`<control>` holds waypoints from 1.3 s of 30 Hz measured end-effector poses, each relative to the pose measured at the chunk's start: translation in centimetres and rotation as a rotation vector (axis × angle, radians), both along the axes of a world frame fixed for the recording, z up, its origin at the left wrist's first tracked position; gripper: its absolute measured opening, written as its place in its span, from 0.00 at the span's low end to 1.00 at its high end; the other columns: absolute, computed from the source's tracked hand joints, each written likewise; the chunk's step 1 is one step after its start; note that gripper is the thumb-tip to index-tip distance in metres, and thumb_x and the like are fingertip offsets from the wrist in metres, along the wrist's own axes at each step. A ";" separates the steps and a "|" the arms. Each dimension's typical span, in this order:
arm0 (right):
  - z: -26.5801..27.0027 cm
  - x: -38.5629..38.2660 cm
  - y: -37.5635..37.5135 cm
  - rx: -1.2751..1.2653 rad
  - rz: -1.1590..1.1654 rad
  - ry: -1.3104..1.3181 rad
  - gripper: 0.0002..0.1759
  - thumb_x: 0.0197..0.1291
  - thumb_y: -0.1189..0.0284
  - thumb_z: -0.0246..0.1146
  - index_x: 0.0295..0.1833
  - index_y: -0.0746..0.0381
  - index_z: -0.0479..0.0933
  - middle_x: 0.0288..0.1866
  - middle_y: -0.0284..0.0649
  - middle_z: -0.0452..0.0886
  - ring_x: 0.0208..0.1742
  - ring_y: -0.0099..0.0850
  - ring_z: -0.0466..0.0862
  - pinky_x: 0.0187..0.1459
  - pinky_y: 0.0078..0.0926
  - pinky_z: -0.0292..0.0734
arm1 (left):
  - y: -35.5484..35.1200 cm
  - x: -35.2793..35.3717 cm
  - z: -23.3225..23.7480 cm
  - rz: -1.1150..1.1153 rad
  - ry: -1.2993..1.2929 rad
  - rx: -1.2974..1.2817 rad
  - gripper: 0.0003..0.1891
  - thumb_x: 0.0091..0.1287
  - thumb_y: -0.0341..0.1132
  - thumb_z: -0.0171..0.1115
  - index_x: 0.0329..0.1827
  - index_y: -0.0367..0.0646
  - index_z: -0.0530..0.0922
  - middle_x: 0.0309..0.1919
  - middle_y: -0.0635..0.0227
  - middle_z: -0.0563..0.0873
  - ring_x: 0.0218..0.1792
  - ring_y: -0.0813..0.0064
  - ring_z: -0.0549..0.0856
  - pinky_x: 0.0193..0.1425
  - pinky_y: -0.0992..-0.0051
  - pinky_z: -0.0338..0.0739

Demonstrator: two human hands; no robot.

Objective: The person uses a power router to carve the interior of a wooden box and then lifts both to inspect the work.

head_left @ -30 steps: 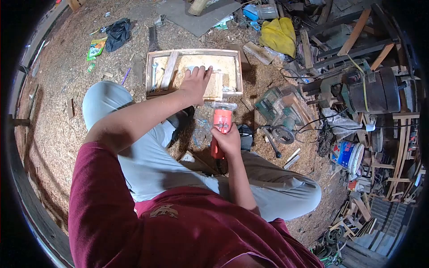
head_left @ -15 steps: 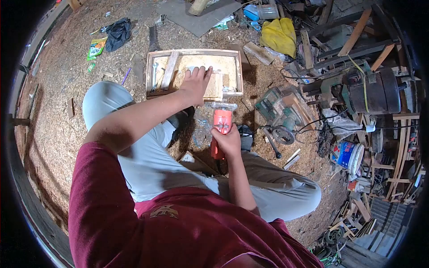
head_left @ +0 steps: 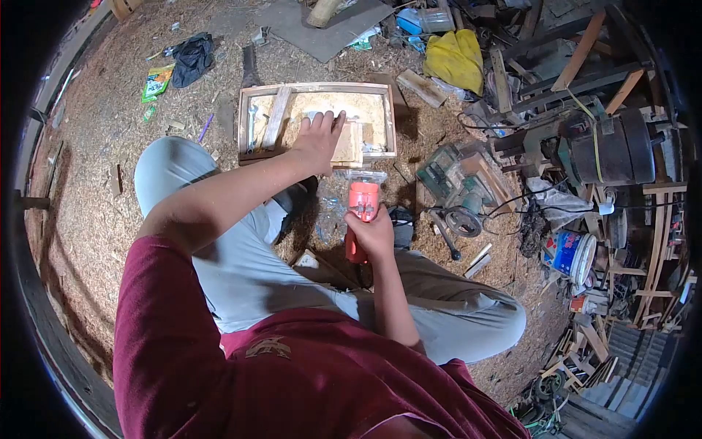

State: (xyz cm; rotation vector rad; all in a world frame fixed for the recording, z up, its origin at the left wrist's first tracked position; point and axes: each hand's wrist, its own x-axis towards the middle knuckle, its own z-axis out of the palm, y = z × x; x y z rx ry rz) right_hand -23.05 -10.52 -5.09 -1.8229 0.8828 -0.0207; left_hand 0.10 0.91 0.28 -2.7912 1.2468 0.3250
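My left hand point(head_left: 319, 139) lies with its fingers stretched over a small wooden board point(head_left: 346, 148), which sits at the near edge of a shallow wooden tray point(head_left: 243, 128). In my right hand point(head_left: 375, 233) is a red power tool point(head_left: 363, 196), gripped by its body, with a clear plate point(head_left: 365, 176) at its front facing the board. Its lower end hangs down toward my lap. A wooden strip point(head_left: 277, 117) crosses the tray on the left, beside a wrench point(head_left: 252, 126). Pale sawdust covers the tray's bottom.
To the right stand a green machine point(head_left: 446, 175) with a handwheel point(head_left: 463, 221) and a dark motor point(head_left: 610, 150) with cables. A paint bucket point(head_left: 570, 256) and wood scraps lie farther right. Beyond the tray are a yellow cloth point(head_left: 454, 60) and a black plastic bag point(head_left: 193, 57).
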 end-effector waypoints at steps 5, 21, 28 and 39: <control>0.3 0.0 0.6 -0.039 0.030 -0.016 0.33 0.52 0.52 0.84 0.53 0.66 0.84 0.45 0.50 0.93 0.48 0.46 0.95 0.53 0.42 0.88 | 0.0 0.1 -0.3 -0.003 -0.012 0.013 0.80 0.43 0.53 0.93 0.95 0.35 0.47 0.75 0.53 0.69 0.76 0.53 0.70 0.78 0.52 0.67; 1.4 0.1 0.6 0.003 0.040 0.014 0.32 0.52 0.53 0.84 0.52 0.66 0.84 0.44 0.48 0.93 0.45 0.43 0.95 0.51 0.40 0.88 | 0.1 0.0 -0.1 -0.027 -0.028 0.051 0.80 0.47 0.57 0.92 0.95 0.32 0.46 0.77 0.51 0.70 0.76 0.53 0.71 0.76 0.51 0.66; 1.3 0.0 0.6 -0.025 0.005 0.006 0.33 0.53 0.52 0.83 0.54 0.65 0.84 0.45 0.49 0.94 0.47 0.44 0.96 0.52 0.42 0.88 | 0.3 0.0 0.0 -0.006 0.005 0.003 0.78 0.45 0.52 0.92 0.95 0.35 0.47 0.75 0.52 0.69 0.77 0.52 0.70 0.78 0.50 0.66; 1.9 0.3 0.4 -0.063 0.022 0.070 0.34 0.51 0.51 0.83 0.54 0.65 0.84 0.48 0.52 0.93 0.51 0.49 0.95 0.56 0.44 0.87 | 0.5 -0.2 0.1 -0.038 -0.025 0.022 0.80 0.47 0.57 0.92 0.95 0.32 0.46 0.76 0.50 0.70 0.76 0.52 0.70 0.76 0.52 0.67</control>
